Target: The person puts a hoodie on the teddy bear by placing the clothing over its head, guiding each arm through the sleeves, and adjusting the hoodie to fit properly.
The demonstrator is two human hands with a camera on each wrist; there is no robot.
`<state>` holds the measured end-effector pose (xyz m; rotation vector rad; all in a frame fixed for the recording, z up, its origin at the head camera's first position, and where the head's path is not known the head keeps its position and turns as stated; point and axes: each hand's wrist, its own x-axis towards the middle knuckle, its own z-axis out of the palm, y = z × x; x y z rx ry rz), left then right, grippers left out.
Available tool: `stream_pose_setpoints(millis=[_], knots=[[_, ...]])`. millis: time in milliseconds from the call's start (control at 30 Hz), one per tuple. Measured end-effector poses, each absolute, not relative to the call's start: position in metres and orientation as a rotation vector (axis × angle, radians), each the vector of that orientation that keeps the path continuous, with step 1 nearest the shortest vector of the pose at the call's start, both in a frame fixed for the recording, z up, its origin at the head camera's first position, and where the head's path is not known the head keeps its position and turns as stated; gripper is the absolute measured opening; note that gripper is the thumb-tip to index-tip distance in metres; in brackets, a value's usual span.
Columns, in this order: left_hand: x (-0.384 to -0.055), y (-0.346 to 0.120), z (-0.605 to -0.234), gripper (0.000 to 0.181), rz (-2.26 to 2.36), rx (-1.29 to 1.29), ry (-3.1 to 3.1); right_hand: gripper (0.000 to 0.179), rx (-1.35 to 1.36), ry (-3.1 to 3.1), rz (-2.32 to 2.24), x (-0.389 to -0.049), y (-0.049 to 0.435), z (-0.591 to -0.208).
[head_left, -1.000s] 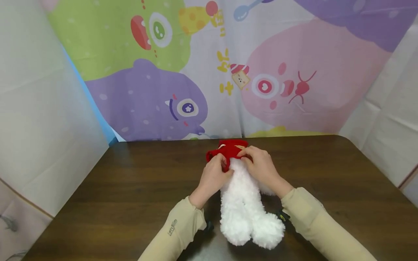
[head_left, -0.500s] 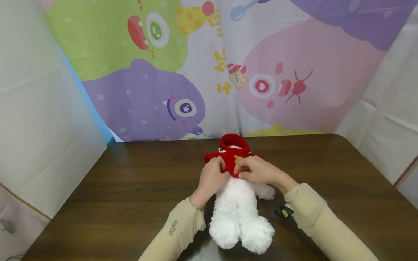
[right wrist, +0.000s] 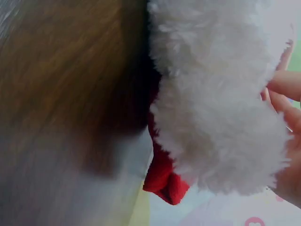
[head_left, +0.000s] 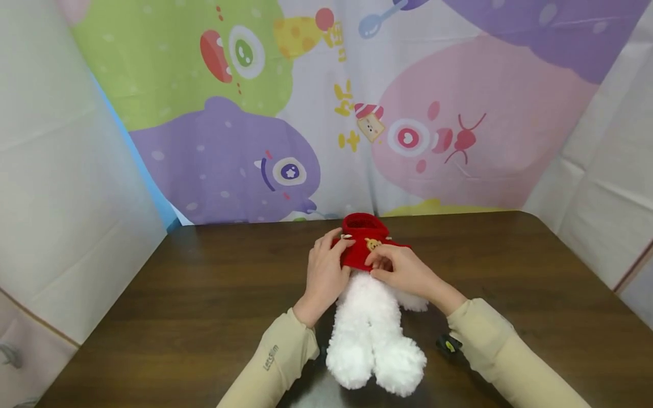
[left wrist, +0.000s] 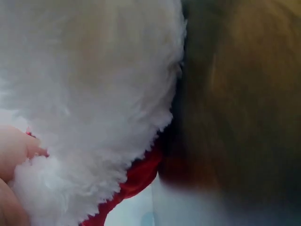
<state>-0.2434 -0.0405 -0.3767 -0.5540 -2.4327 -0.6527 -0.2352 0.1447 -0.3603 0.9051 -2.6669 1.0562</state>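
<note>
In the head view a fluffy white plush toy lies on its back, its two legs pointing toward me. A small red sweater with a bear patch covers its upper end, and the wide neck opening faces away. My left hand rests on the sweater's left side, fingers loosely extended and thumb by the hem. With thumb and fingertips, my right hand pinches the hem just under the patch. White fur fills much of the right wrist view, a red sleeve showing below it. The toy's head is hidden.
The dark wooden table reaches back to a cartoon-printed curtain. White sheets hang at both sides. A small black device sits at my right cuff.
The sweater was first bunched near the toy's far end, then came down toward me and lay flatter. My left hand went from pinching the hem to lying over the sweater's left side.
</note>
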Motion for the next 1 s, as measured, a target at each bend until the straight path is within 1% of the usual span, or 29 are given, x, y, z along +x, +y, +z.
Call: stream_pose_setpoints(millis=[67,133,233,300,367,533,633,767,1000], knots=[[-0.243,-0.041,-0.375,0.029,-0.632,-0.56,-2.433,0.016,0.87,-2.631,0.978,-0.235,0.144,-0.361],[-0.243,-0.042,-0.374,0.023,-0.606,-0.558,-2.444,0.023,0.829,-2.603,0.885,-0.236,0.144,-0.363],[-0.243,-0.044,-0.371,0.021,-0.552,-0.573,-2.47,0.033,0.776,-2.562,0.763,-0.236,0.144,-0.364],[-0.243,-0.046,-0.37,0.021,-0.521,-0.588,-2.496,0.036,0.764,-2.528,0.711,-0.237,0.145,-0.366],[-0.243,-0.047,-0.369,0.021,-0.501,-0.606,-2.52,0.033,0.75,-2.486,0.685,-0.237,0.145,-0.367],[-0.241,-0.049,-0.365,0.015,-0.493,-0.642,-2.6,0.018,0.711,-2.418,0.675,-0.237,0.144,-0.369],[-0.241,-0.051,-0.363,0.013,-0.51,-0.67,-2.653,0.014,0.71,-2.432,0.661,-0.237,0.142,-0.368],[-0.241,-0.053,-0.361,0.011,-0.49,-0.704,-2.698,0.012,0.743,-2.469,0.643,-0.239,0.139,-0.362],[-0.241,-0.056,-0.36,0.011,-0.431,-0.755,-2.741,0.015,0.854,-2.579,0.563,-0.24,0.14,-0.354]])
